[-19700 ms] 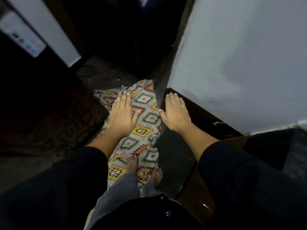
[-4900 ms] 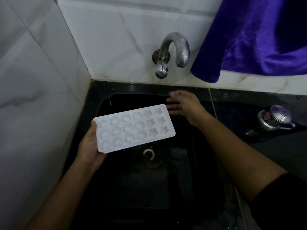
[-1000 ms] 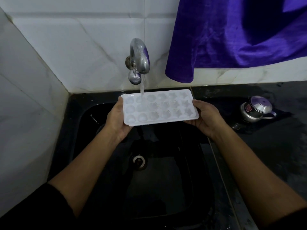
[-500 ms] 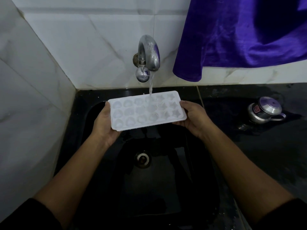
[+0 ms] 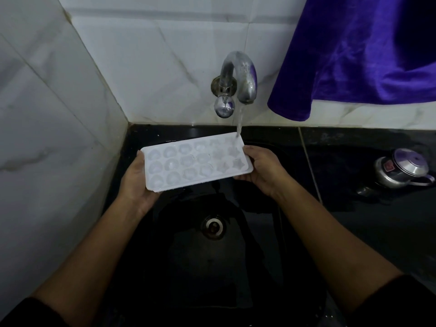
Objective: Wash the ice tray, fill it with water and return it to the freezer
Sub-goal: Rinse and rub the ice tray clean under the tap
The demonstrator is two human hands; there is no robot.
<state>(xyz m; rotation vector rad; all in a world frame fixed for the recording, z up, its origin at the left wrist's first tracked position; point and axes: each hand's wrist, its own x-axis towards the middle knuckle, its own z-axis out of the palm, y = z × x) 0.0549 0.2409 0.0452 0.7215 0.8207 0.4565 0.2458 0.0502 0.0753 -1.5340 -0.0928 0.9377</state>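
Observation:
A white plastic ice tray with round and star-shaped cells is held level over the black sink. My left hand grips its left end and my right hand grips its right end. The chrome tap on the tiled wall is running. Its stream lands on the tray's far right corner, on the star cells.
White marble-look tiles cover the back wall and the left wall. A purple cloth hangs at the upper right. A small steel lidded pot stands on the dark counter to the right. The drain lies below the tray.
The tray has shifted left under the tap, so the stream now hits its far right corner instead of the middle. Both hands keep their grip.

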